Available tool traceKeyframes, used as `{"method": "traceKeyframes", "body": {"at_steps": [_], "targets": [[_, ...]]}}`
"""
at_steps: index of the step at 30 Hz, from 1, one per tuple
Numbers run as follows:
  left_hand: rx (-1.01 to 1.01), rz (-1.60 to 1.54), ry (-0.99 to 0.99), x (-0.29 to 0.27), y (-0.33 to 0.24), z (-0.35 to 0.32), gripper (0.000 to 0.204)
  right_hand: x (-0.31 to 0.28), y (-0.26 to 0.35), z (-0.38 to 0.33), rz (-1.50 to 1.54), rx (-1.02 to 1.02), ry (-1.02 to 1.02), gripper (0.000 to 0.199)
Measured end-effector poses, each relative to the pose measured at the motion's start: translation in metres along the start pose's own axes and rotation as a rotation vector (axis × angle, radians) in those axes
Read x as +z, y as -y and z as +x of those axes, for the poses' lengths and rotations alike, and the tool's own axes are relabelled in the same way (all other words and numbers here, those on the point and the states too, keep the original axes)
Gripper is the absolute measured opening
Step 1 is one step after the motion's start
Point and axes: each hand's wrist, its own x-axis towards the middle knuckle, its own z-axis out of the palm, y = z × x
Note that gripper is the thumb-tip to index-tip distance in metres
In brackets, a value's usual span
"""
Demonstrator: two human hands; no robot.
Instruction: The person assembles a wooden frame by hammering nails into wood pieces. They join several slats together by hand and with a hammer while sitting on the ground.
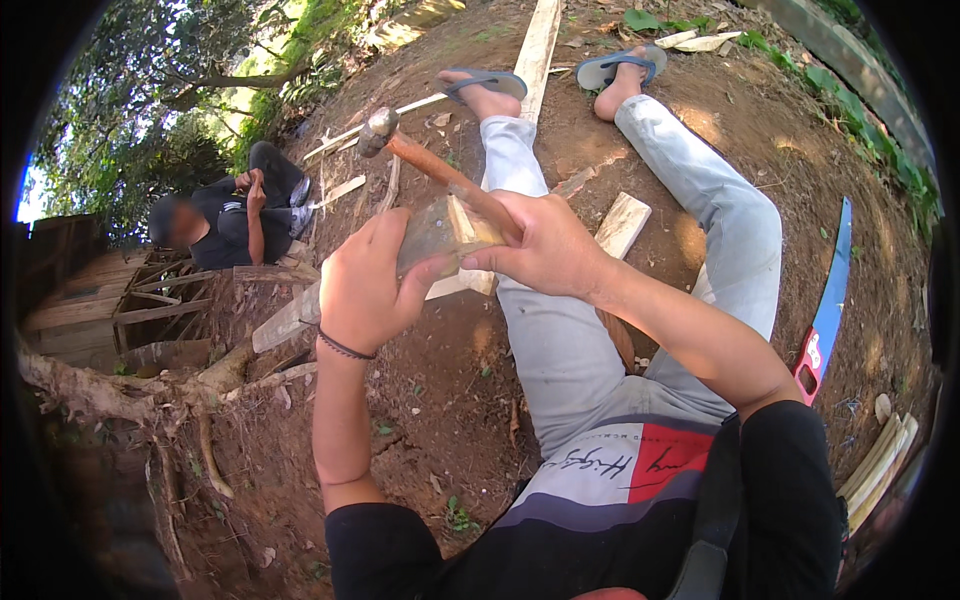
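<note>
My left hand (368, 285) is wrapped round a wooden board (430, 240), its thumb lying along the near side. The board's pale, rough-cut end faces my right hand, and a long part of it slants down to the left behind my wrist. My right hand (548, 245) grips a hammer (440, 170) by its brown wooden handle. The metal head points up and left, above my left hand. My right thumb and fingertips are close to the board's end, near my left thumb. Whether they pinch something small there I cannot make out.
A handsaw (828, 305) with a blue blade and red handle lies on the soil at right. Wood offcuts (622, 222) lie between my legs, and strips (880, 465) at lower right. Another person (232, 215) sits at far left, near exposed roots (205, 385) and a wooden structure (85, 300).
</note>
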Motion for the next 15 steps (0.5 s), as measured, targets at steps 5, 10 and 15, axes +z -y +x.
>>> {"method": "traceKeyframes", "body": {"at_steps": [5, 10, 15], "targets": [[-0.017, -0.016, -0.012, 0.003, -0.002, -0.005, 0.052, 0.014, 0.001, -0.017, 0.166, 0.035, -0.132, 0.043], [0.023, -0.015, -0.043, 0.003, -0.004, -0.006, 0.052, 0.027, -0.01, -0.03, 0.496, 0.067, -0.232, 0.04], [-0.013, -0.031, -0.046, 0.003, -0.005, -0.008, 0.054, 0.025, -0.013, -0.026, 0.376, -0.022, -0.212, 0.039]]}}
